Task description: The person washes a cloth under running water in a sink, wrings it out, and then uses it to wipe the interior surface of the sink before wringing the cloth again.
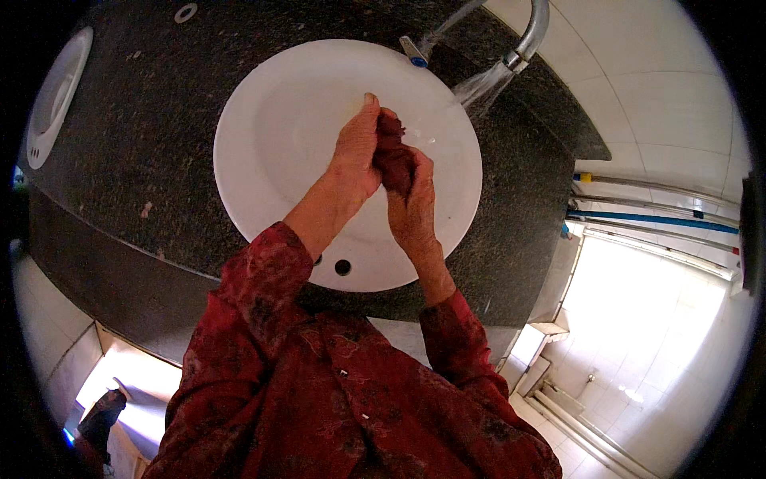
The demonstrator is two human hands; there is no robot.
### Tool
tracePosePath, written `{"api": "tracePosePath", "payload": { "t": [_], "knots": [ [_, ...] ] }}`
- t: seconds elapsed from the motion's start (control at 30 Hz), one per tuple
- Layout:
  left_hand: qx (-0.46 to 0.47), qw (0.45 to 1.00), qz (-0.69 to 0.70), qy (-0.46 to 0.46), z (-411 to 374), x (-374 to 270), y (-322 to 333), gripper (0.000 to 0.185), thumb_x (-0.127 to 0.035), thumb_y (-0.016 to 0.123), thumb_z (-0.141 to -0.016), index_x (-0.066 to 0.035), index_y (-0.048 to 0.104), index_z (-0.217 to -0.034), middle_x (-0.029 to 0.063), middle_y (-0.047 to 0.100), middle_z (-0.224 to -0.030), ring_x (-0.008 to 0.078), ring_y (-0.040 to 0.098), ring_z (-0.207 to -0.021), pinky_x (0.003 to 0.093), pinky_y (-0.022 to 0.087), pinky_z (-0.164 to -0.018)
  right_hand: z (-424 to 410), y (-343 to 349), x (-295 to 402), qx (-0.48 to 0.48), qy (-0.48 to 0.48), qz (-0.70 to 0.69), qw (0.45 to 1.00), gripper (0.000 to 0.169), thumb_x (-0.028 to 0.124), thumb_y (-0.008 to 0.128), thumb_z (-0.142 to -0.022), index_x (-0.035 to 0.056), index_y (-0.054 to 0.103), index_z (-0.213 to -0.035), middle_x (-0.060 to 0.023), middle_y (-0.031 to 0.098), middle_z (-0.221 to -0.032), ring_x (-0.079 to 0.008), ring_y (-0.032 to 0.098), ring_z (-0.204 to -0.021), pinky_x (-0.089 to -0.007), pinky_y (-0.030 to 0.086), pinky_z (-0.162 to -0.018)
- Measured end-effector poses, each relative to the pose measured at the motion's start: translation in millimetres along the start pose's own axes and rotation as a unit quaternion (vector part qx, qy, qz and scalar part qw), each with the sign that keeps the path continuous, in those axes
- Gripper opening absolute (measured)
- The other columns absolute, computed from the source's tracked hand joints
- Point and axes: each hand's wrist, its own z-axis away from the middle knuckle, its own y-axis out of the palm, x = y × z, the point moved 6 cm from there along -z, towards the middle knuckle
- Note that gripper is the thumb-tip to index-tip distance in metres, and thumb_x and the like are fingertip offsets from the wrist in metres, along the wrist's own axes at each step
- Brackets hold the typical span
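A wet-looking dark red cloth (395,158) is bunched between my two hands above a white oval washbasin (287,149). My left hand (358,146) grips its upper left side, with the thumb pointing up. Around its lower right end my right hand (419,197) is closed. The fingers under the cloth are partly hidden. Water (482,87) runs from a curved metal faucet (531,36) at the upper right, beside the hands and apart from the cloth. A small metal tap handle with a blue part (414,52) stands by the basin's rim.
The basin sits in a dark speckled stone counter (161,138). A second white basin (60,96) is at the far left, and a white ring (185,13) lies near the top. Several poles, one blue (652,220), extend at the right beside a tiled wall.
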Motion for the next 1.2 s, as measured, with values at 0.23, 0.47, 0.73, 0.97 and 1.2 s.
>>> {"api": "tracePosePath", "payload": {
  "t": [0.23, 0.47, 0.73, 0.97, 1.2],
  "knots": [
    [-0.008, 0.989, -0.135, 0.067, -3.7, -1.1, 7.7, 0.04, -0.044, 0.04, -0.093, -0.009, 0.047, -0.076, 0.0026, 0.05, -0.068, 0.0159, 0.049, -0.061, 0.0313, 0.043, -0.058, -4.9, 15.9, -15.4, -0.054, 0.197, -0.43, 0.879, 0.041, 0.041, 0.04, -0.092, 0.0046, 0.046, -0.11, -0.0028, 0.056, -0.073, -0.0085, 0.044, -0.042, -0.0225, 0.032, -0.032],
    [0.054, 0.838, -0.45, 0.304, 7.9, -15.7, 15.0, 0.044, -0.038, 0.038, -0.093, -0.003, 0.048, -0.067, 0.0059, 0.047, -0.058, 0.0153, 0.044, -0.053, 0.0306, 0.04, -0.054, 22.3, 39.2, -12.7, -0.048, 0.49, -0.526, 0.693, 0.038, 0.044, 0.034, -0.092, 0.0125, 0.052, -0.104, -0.0012, 0.057, -0.078, -0.0118, 0.05, -0.05, -0.0248, 0.032, -0.035],
    [0.134, 0.802, -0.54, 0.219, -18.1, -9.3, -6.1, 0.031, -0.03, 0.039, -0.094, -0.001, 0.049, -0.09, 0.0134, 0.055, -0.083, 0.0192, 0.054, -0.076, 0.0339, 0.045, -0.067, 28.9, 31.9, -54.6, 0.014, 0.492, -0.49, 0.719, 0.032, 0.035, 0.037, -0.092, 0.01, 0.051, -0.106, -0.0065, 0.058, -0.086, -0.0163, 0.054, -0.06, -0.0293, 0.044, -0.045],
    [0.05, 0.974, -0.216, 0.04, -17.1, -16.6, -22.6, 0.05, -0.041, 0.039, -0.094, -0.01, 0.032, -0.133, 0.0118, 0.038, -0.127, 0.025, 0.052, -0.105, 0.0378, 0.044, -0.088, -52.4, -33.9, -42.1, -0.039, 0.225, -0.312, 0.922, 0.034, 0.012, 0.047, -0.085, 0.0059, 0.047, -0.118, -0.0089, 0.057, -0.108, -0.0196, 0.061, -0.088, -0.0287, 0.054, -0.059],
    [0.202, 0.953, -0.227, -0.007, -4.2, -3.1, -9.9, 0.067, -0.06, 0.036, -0.088, -0.013, 0.035, -0.134, 0.0078, 0.05, -0.117, 0.0165, 0.054, -0.095, 0.0319, 0.046, -0.077, -38.2, -12.3, -23.6, -0.019, 0.286, -0.482, 0.828, 0.038, 0.006, 0.046, -0.08, 0.0026, 0.047, -0.118, -0.0098, 0.059, -0.104, -0.0202, 0.061, -0.082, -0.0279, 0.052, -0.052]
  ]
}}
